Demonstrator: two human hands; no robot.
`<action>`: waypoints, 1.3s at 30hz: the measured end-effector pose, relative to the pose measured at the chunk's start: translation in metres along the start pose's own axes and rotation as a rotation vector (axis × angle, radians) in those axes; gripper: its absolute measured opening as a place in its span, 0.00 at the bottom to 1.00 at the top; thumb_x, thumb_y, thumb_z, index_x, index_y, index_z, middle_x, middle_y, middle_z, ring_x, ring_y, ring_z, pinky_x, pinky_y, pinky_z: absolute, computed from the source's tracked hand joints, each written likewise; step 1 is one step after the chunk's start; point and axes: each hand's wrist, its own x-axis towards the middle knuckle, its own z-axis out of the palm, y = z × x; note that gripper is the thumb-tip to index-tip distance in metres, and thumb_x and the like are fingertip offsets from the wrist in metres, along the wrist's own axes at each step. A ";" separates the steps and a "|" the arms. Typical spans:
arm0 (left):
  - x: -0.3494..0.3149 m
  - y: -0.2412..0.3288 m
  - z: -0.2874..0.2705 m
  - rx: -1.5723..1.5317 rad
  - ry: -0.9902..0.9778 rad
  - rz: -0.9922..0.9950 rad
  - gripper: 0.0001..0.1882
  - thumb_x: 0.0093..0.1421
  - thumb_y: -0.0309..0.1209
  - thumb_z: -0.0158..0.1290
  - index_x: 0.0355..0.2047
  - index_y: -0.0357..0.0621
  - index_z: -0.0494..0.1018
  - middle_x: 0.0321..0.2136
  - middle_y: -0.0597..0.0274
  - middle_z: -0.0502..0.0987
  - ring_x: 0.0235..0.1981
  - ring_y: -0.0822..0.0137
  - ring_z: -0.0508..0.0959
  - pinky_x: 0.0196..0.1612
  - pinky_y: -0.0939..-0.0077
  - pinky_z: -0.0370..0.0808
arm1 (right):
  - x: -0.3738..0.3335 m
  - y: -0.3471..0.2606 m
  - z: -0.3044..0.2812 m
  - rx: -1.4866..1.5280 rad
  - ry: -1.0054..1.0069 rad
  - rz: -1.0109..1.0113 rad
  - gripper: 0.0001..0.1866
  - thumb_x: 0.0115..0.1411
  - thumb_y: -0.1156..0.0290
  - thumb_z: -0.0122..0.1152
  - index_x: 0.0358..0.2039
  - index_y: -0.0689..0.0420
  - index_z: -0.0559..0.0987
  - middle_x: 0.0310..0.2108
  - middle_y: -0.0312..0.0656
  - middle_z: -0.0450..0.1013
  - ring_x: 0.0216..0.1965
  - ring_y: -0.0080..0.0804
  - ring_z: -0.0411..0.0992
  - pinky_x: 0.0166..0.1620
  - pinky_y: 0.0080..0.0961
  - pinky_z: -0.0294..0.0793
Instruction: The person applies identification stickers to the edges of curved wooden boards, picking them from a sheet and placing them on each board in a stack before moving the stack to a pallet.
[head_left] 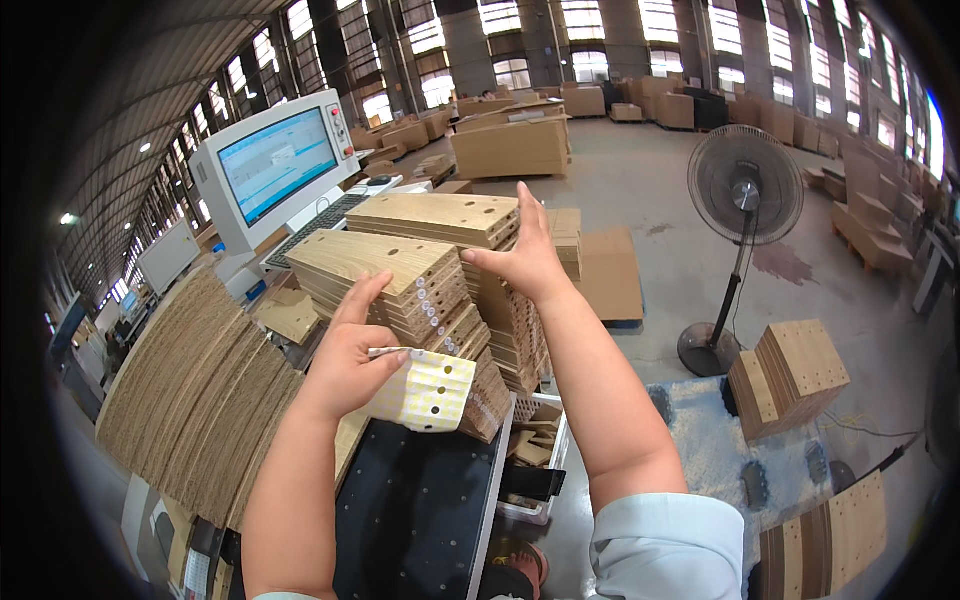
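My left hand (350, 360) pinches a yellow-and-white checked sheet (425, 385) with dark round spots between its thumb and curled fingers. Its forefinger reaches out onto the top of the near stack of wood-grain boards (370, 258). Small pale discs show along the end edges of those boards. Just behind stands a second stack of similar boards (430, 210), drilled with round holes. My right hand (528, 250) is open, its thumb and fingers spread around the end corner of this farther stack. Its palm is partly hidden.
A monitor (280, 160) and keyboard (320, 222) stand behind the stacks. At left leans a large pile of panels (200, 390). Below are a black worktop (410, 510) and a white crate (550, 490). A pedestal fan (745, 190) and boards on a blue pallet (700, 430) stand right.
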 end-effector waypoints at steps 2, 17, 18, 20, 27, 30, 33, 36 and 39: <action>0.000 -0.002 -0.001 -0.021 0.011 0.005 0.04 0.44 0.26 0.58 0.17 0.39 0.74 0.60 0.54 0.56 0.65 0.50 0.45 0.62 0.59 0.46 | 0.003 -0.001 0.001 0.016 0.003 0.011 0.58 0.34 0.58 0.73 0.62 0.57 0.48 0.60 0.52 0.49 0.61 0.47 0.48 0.62 0.35 0.51; -0.186 0.030 -0.031 -0.167 0.250 -0.245 0.04 0.44 0.25 0.56 0.20 0.38 0.76 0.55 0.48 0.64 0.62 0.47 0.53 0.60 0.60 0.53 | 0.005 -0.001 0.006 -0.086 0.069 -0.039 0.44 0.35 0.59 0.73 0.53 0.59 0.64 0.53 0.49 0.58 0.55 0.43 0.59 0.57 0.32 0.61; -0.211 0.026 -0.033 -0.232 0.286 -0.306 0.04 0.44 0.26 0.57 0.20 0.37 0.76 0.55 0.46 0.64 0.62 0.47 0.53 0.60 0.59 0.52 | 0.004 -0.002 0.007 -0.069 0.060 -0.044 0.43 0.35 0.59 0.73 0.52 0.59 0.65 0.52 0.49 0.58 0.54 0.43 0.60 0.56 0.32 0.61; -0.257 0.024 -0.034 -0.325 0.366 -0.417 0.04 0.45 0.25 0.57 0.20 0.36 0.75 0.54 0.43 0.64 0.62 0.46 0.53 0.60 0.58 0.52 | 0.004 -0.002 0.011 -0.050 0.066 -0.052 0.41 0.34 0.59 0.73 0.49 0.59 0.67 0.51 0.48 0.59 0.53 0.43 0.61 0.56 0.31 0.62; -0.356 0.042 -0.027 -0.503 0.640 -0.679 0.06 0.45 0.26 0.57 0.18 0.35 0.73 0.51 0.44 0.67 0.59 0.53 0.59 0.61 0.62 0.49 | 0.007 0.005 0.005 -0.047 0.055 -0.037 0.40 0.34 0.59 0.73 0.49 0.59 0.67 0.51 0.48 0.59 0.53 0.42 0.61 0.55 0.31 0.62; -0.383 0.045 -0.021 -0.583 0.734 -0.793 0.09 0.45 0.30 0.59 0.17 0.37 0.73 0.51 0.48 0.67 0.55 0.61 0.63 0.57 0.68 0.54 | 0.010 0.008 0.000 -0.042 0.002 -0.025 0.46 0.36 0.58 0.73 0.55 0.59 0.62 0.56 0.52 0.54 0.58 0.45 0.56 0.58 0.33 0.58; -0.395 0.043 -0.021 -0.677 0.772 -0.846 0.09 0.45 0.29 0.58 0.17 0.36 0.72 0.50 0.49 0.68 0.51 0.64 0.66 0.53 0.70 0.59 | 0.003 0.001 -0.017 -0.075 0.087 -0.056 0.49 0.39 0.57 0.71 0.58 0.61 0.57 0.60 0.55 0.50 0.61 0.46 0.52 0.61 0.36 0.53; -0.401 0.059 -0.031 -0.681 0.804 -0.801 0.09 0.46 0.26 0.55 0.27 0.32 0.75 0.41 0.47 0.74 0.39 0.64 0.74 0.48 0.71 0.66 | -0.040 -0.034 -0.014 0.171 0.256 -0.064 0.41 0.45 0.60 0.67 0.56 0.62 0.59 0.57 0.53 0.55 0.58 0.43 0.56 0.59 0.35 0.54; -0.407 0.072 -0.038 -0.772 0.880 -0.783 0.14 0.49 0.26 0.54 0.36 0.29 0.73 0.32 0.53 0.77 0.31 0.67 0.77 0.38 0.76 0.73 | -0.138 -0.076 0.021 0.712 0.209 0.002 0.23 0.53 0.69 0.60 0.48 0.61 0.66 0.45 0.42 0.66 0.46 0.27 0.64 0.49 0.25 0.64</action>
